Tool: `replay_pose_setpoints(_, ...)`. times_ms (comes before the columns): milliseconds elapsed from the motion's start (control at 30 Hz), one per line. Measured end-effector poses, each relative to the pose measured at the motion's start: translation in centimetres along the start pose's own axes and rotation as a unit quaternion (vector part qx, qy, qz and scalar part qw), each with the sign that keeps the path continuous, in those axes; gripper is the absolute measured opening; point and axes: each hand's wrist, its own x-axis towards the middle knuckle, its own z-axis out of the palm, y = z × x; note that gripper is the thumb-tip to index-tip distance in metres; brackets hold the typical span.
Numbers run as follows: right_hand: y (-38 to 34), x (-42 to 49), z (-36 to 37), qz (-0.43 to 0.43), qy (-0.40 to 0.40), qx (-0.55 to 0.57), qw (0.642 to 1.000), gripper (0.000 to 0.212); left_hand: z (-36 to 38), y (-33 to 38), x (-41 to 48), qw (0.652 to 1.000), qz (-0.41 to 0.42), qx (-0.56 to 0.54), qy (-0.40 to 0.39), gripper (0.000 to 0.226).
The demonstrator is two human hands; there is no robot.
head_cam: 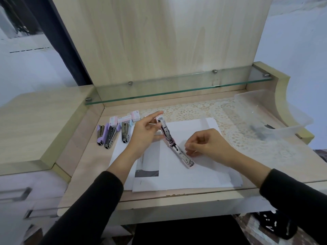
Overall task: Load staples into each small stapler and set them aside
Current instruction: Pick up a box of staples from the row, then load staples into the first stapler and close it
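- Opened out flat, the pink stapler (180, 152) lies on white paper sheets (194, 174) at mid-desk. Its long axis runs diagonally from far left to near right.
- The left hand (146, 133) grips the stapler's raised far arm, index finger extended.
- The right hand (207, 144) is curled with its fingertips at the near arm; whether it holds anything cannot be told.
- Three other staplers (110, 137) and staple boxes (123, 119) sit to the left, and a clear plastic tub (269, 110) to the far right.

Home desk (85, 156) nook with glass shelf (177, 89) and lace doily (203, 110)
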Motion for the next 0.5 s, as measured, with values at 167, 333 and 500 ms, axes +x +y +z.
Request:
replay_pose_setpoints(167,-1.8,1.4,-0.5,-0.011,0.064,-0.012,0.998,0.02,1.7,1.2,1.7,0.998,-0.046,0.021,-0.044,0.036)
replay_pose_setpoints(333,-3.8,3.0,-1.3,-0.05,0.071,-0.039,0.995,0.044,3.5,1.9,1.7,0.996,-0.035,0.037,-0.074,0.03)
replay_pose_setpoints(500,-2.3,3.0,-1.7,-0.033,0.129,-0.051,0.99,0.027,4.0,1.0,1.0,0.993,-0.082,0.07,-0.041,0.015)
